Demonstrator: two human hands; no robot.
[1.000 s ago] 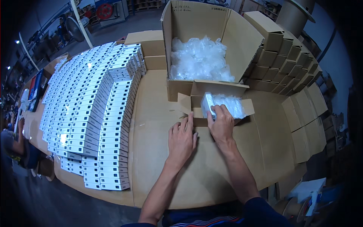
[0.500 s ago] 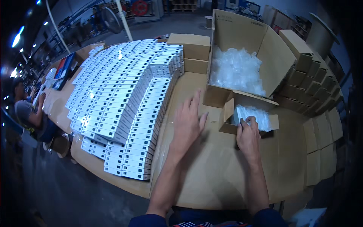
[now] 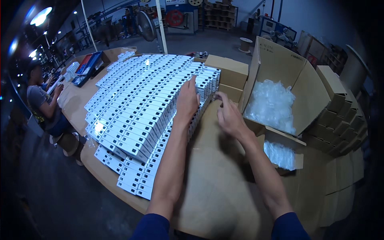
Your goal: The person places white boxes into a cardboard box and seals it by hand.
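My left hand [image 3: 187,102] lies flat on top of the right-hand stack of small white boxes [image 3: 144,108], fingers spread. My right hand [image 3: 228,116] reaches toward the end of that same stack, fingertips at the edge of the boxes, holding nothing I can see. The white boxes are laid in long slanted rows across the brown table [image 3: 216,192]. A small open cardboard box [image 3: 286,154] with clear plastic bags in it sits to the right of my right forearm.
A large open carton [image 3: 280,80] full of clear plastic bags stands at the back right. Closed brown boxes [image 3: 226,72] sit behind the white stack, and more small brown boxes [image 3: 340,120] are piled at the right. A seated person [image 3: 42,104] works at the far left.
My view has swung left. Both hands left the small cardboard box and moved left to the white box stack; the left hand now rests on it.
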